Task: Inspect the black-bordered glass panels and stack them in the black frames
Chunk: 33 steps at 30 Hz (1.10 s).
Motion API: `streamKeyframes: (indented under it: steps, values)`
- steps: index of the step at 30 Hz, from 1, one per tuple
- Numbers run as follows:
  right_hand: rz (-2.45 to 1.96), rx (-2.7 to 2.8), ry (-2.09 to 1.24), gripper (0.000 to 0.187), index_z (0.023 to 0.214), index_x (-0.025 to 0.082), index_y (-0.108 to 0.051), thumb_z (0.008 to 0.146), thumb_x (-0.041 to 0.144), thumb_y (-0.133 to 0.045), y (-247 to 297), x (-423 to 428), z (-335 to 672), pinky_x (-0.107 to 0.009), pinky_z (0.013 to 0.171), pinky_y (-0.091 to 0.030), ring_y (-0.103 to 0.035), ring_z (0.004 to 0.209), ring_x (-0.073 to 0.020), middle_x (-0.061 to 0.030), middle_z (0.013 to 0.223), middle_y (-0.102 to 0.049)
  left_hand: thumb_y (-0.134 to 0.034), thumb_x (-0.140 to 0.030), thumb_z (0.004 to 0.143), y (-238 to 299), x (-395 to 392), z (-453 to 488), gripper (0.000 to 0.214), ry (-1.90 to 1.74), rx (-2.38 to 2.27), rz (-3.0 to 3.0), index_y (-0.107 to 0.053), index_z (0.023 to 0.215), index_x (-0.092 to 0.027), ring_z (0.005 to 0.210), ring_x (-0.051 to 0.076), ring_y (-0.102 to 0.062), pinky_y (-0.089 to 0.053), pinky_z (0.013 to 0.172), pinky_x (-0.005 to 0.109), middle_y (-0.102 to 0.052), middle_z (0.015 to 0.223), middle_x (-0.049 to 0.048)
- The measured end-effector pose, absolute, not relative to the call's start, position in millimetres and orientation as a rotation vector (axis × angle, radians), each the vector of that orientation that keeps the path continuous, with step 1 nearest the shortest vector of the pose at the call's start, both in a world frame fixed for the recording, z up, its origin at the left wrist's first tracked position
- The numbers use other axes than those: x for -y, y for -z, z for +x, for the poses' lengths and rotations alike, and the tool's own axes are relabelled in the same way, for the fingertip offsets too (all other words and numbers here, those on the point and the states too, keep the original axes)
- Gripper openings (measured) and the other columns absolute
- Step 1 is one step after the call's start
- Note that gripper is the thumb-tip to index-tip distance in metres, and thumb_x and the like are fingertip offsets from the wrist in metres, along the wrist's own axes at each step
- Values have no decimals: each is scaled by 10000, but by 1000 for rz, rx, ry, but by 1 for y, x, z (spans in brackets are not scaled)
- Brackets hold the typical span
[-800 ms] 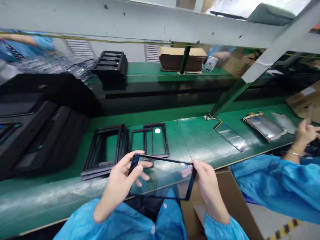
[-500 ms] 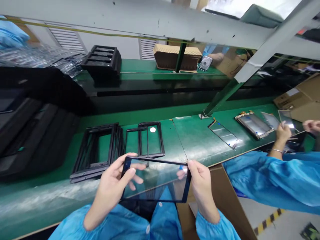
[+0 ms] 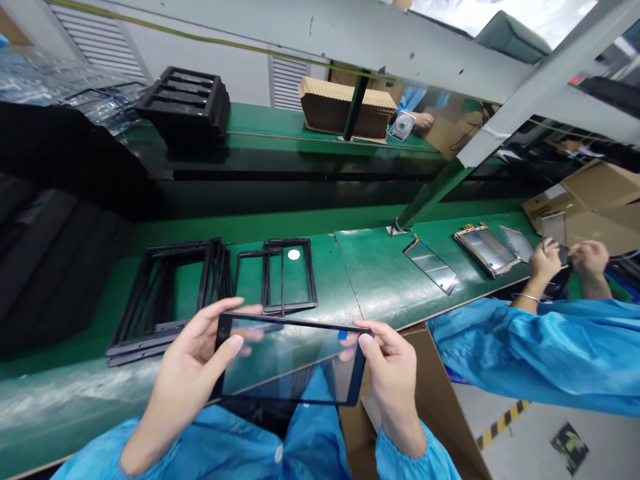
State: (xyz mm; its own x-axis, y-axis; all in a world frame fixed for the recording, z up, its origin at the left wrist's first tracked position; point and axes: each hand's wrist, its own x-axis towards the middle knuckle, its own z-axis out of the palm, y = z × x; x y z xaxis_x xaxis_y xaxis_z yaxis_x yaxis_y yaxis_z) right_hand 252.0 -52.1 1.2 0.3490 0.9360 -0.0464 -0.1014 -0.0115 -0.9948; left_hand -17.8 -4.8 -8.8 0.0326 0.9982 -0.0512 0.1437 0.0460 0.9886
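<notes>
Holding a black-edged glass touch panel (image 3: 290,363) out over the front edge of the green surface (image 3: 350,280); left-hand grip (image 3: 185,373) pinching the panel's left end, thumb pressing on the glass, fingers showing through from behind; right-hand grip (image 3: 393,380) pinching the right end, thumb near the top edge, fingertips (image 3: 349,348) showing through the glass. Showing a small blue tab (image 3: 343,335) on the top edge, probably film, though any lettering is too small to read; lying just beyond the panel, a stack of black frames (image 3: 170,300) and a smaller stack of black frames (image 3: 287,277) bearing a round white sticker (image 3: 294,254); lying farther right, a glass strip (image 3: 430,265) marked with blue tape and a stack of panels (image 3: 485,250) edged in gold. Reaching in from the right, a co-worker's blue sleeve (image 3: 530,347); holding up a glass piece (image 3: 554,230) between both of the co-worker's hands (image 3: 545,260).
</notes>
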Motion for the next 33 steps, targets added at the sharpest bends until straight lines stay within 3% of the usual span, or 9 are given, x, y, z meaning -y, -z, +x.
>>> streamKeyframes:
  steps: [3, 5, 6, 9, 11, 16, 20, 25, 33]
  values:
    - [-1336, 913, -970, 133, 979, 241, -845, 926, 357, -808, -6, 55, 250, -246, 585, -670, -816, 576, -216, -44, 735, -848, -690, -278, 997, -5, -1, -15, 483, -1105, -1344, 1966, -597, 1470, -302, 1427, 342, -599, -462, 1213, 584, -625, 1561, 98]
    - [-1351, 945, -957, 114, 985, 248, -847, 935, 337, -797, -7, 57, 250, -245, 593, -672, -817, 576, -214, -37, 729, -847, -717, -234, 983, -15, -9, -11, 442, -1004, -1177, 2372, -661, 1415, -305, 1426, 326, -597, -278, 1309, 628, -710, 1467, 57]
    - [-1358, 958, -950, 110, 988, 250, -848, 937, 331, -794, -7, 57, 249, -244, 593, -672, -816, 575, -214, -36, 730, -848, -714, -224, 991, -19, -13, -9, 365, -950, -1067, 2478, -701, 1351, -289, 1346, 298, -662, -266, 1317, 606, -774, 1358, 41]
    - [-1376, 979, -933, 116, 992, 248, -850, 936, 333, -794, -5, 58, 248, -248, 582, -673, -812, 561, -214, -36, 729, -847, -656, -214, 1046, -26, -23, -3, 146, -879, -874, 2524, -756, 1152, -228, 971, 195, -798, -457, 1201, 448, -853, 1037, 3]
    - [-1385, 967, -927, 124, 980, 241, -852, 929, 341, -801, -4, 58, 246, -260, 582, -678, -809, 552, -220, -39, 717, -844, -633, -195, 1059, -25, -26, -2, 135, -916, -825, 2517, -761, 1100, -207, 844, 174, -803, -549, 1059, 382, -857, 983, 3]
    - [-1395, 931, -978, 155, 949, 231, -850, 907, 378, -821, -2, 53, 240, -257, 536, -664, -799, 530, -222, -48, 710, -841, -636, -177, 1047, -18, -21, -3, 173, -944, -870, 2512, -771, 1155, -182, 890, 211, -811, -605, 806, 311, -863, 1028, 39]
    - [-1326, 1048, -1123, 184, 1017, 252, -865, 933, 403, -802, 3, 46, 231, -263, 594, -664, -810, 583, -208, -47, 763, -852, -552, -252, 1084, -19, -14, 8, 290, -663, -879, 2392, -762, 1280, -221, 995, 258, -818, -617, 803, 330, -854, 1130, 51]
    - [-1229, 1017, -1391, 403, 1200, 256, -843, 961, 563, -740, 8, 35, 233, -382, 798, -685, -852, 823, -276, -78, 873, -871, -490, -358, 1111, -19, -10, 17, 362, -559, -984, 1788, -778, 1313, -271, 754, 208, -810, -627, 731, 301, -862, 996, 37]
    - [-1285, 848, -1333, 452, 1004, 241, -885, 950, 646, -691, 20, 30, 238, -418, 742, -691, -837, 719, -313, -96, 781, -855, -637, -464, 1014, -11, 1, 13, 397, -703, -1053, 1081, -787, 1203, -148, 799, 252, -830, -663, 609, 293, -825, 1214, 187]
